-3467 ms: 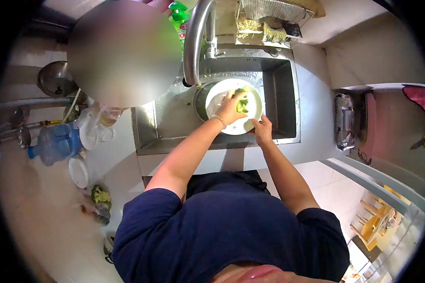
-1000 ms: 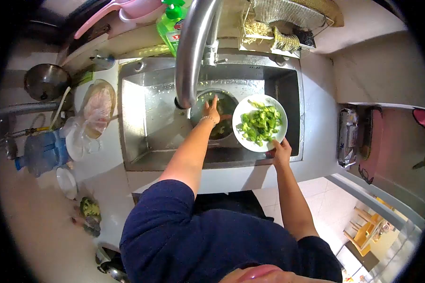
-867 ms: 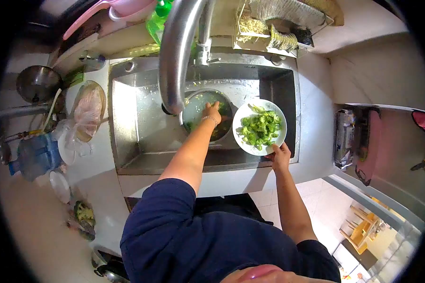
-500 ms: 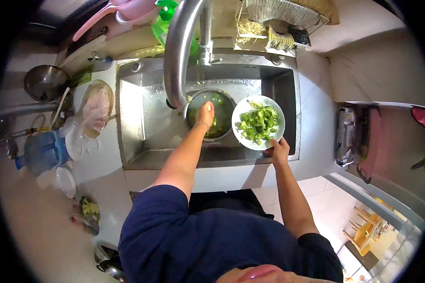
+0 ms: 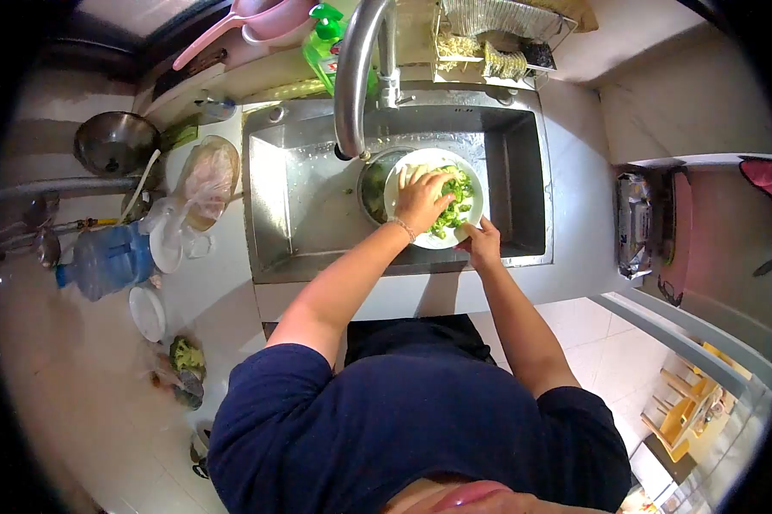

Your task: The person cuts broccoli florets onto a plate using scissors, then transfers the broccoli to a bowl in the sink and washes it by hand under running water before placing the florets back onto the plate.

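Observation:
A white plate (image 5: 426,241) of chopped green broccoli (image 5: 459,195) is held over the sink. My right hand (image 5: 483,243) grips its lower right rim, with the fingers partly hidden beneath it. On the plate's left half lies my left hand (image 5: 422,202), palm down and fingers spread, the fingertips against the broccoli. What is under that palm is hidden. Below the plate, a round metal bowl (image 5: 372,190) stands in the sink (image 5: 313,206), mostly covered by the plate.
A curved faucet (image 5: 349,94) arches over the sink, near a green soap bottle (image 5: 324,51). On the left counter are bagged food (image 5: 208,184), a metal bowl (image 5: 116,143), a blue water jug (image 5: 107,261) and a broccoli head (image 5: 187,355). A rack (image 5: 493,51) stands behind.
My left hand has come out of the metal bowl and onto the plate. The plate has moved left, now partly over the bowl, with my right hand still on its rim.

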Demonstrator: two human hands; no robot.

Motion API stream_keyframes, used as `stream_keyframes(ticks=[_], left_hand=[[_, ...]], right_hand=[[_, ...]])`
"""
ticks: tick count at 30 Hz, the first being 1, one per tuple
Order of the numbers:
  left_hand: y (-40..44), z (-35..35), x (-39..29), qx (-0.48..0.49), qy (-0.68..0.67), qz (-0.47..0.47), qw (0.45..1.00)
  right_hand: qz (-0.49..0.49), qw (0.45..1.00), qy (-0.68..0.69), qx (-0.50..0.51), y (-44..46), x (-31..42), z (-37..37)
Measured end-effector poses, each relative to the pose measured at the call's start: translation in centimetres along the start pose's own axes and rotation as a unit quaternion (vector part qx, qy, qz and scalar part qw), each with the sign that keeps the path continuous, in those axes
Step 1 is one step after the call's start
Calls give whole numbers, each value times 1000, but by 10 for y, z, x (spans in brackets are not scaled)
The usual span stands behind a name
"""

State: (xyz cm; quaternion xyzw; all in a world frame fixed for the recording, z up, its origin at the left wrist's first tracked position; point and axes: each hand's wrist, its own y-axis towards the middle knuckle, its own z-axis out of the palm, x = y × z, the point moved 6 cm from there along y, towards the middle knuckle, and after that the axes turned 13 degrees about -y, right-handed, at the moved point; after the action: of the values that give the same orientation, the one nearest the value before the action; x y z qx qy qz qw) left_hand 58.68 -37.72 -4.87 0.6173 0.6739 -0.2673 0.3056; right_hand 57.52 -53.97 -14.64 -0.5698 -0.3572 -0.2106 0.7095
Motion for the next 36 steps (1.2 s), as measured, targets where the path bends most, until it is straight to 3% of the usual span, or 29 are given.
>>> stream_keyframes(ticks=[3, 4, 7, 9, 11, 13, 15, 17, 20, 23, 26, 29, 35, 36], left_hand=[[-11, -3, -4, -26, 86, 12, 996], [-10, -6, -7, 14, 136, -2, 991], [-4, -28, -16, -12, 77, 33, 996], [-4, -50, 5, -153, -56, 69, 984], [-12, -44, 74, -214, -181, -53, 959], [-26, -18, 151, -220, -144, -147, 954], [-31, 0, 158, -30, 17, -257, 966], [-36, 31, 181, 42, 126, -213, 968], [-27, 39, 172, 180, 208, -294, 915], [-29, 77, 207, 237, 153, -355, 891], [-38, 84, 214, 199, 86, -408, 887], [-41, 92, 227, 73, -98, -472, 873], [-15, 96, 187, -137, -186, -451, 862], [-8, 102, 188, -135, -190, -463, 855]], right_hand=[[-1, 1000, 12, 2, 1, -1, 1], [-1, 1000, 13, -3, 2, -1, -1], [-13, 1000, 15, -4, 6, -2, -9], [-26, 1000, 8, -13, 10, -4, -20], [-24, 998, 23, -55, 10, -4, -32], [-52, 996, 28, -73, 17, -11, -53], [-64, 992, 16, -109, 17, -10, -72], [-59, 991, -22, -121, 18, -12, -92], [-62, 989, -25, -132, 12, -13, -108], [-36, 988, -17, -148, 5, -22, -116], [-39, 986, 1, -159, 1, -24, -117], [-52, 988, 10, -146, 2, -24, -117], [-49, 988, 5, -148, 7, -29, -108], [-51, 987, 9, -151, 6, -29, -107]])
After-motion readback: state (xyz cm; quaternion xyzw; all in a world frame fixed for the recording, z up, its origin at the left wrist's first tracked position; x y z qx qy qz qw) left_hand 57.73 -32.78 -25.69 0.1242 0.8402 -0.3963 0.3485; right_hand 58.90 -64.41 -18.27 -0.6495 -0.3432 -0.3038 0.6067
